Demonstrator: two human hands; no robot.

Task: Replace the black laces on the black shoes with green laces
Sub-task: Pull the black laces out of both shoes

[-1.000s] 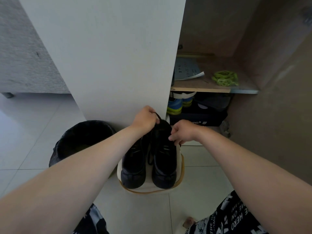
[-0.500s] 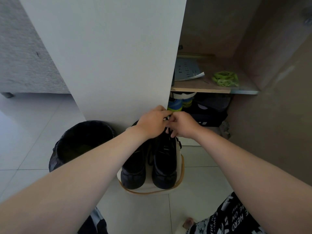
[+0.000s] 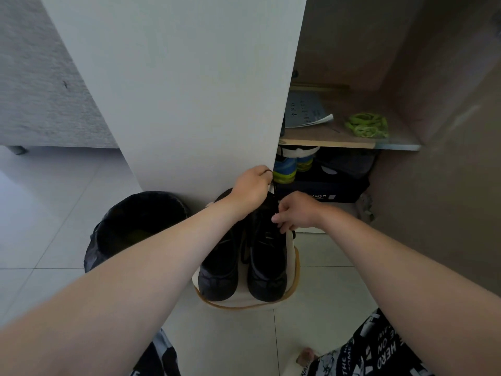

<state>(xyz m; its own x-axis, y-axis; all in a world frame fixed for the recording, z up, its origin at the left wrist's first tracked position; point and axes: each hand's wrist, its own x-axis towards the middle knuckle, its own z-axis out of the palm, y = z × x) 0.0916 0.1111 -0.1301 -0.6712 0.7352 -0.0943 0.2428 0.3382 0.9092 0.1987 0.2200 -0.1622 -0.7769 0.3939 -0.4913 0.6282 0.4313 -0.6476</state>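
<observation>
Two black shoes stand side by side on a pale round stool, toes toward me: the left shoe and the right shoe. My left hand grips a black lace and holds it up above the right shoe's collar. My right hand pinches at the lace by the upper eyelets of that same shoe. A bundle of green laces lies on the wooden shelf at the back right.
A white cabinet door stands open just behind the shoes. A black-lined bin sits on the tiled floor to the left. Papers lie on the shelf; blue-and-yellow shoes and a dark box sit beneath it.
My left hand has risen, drawing the black lace upward. My right hand has dropped back down onto the right shoe's eyelets and moved apart from the left hand.
</observation>
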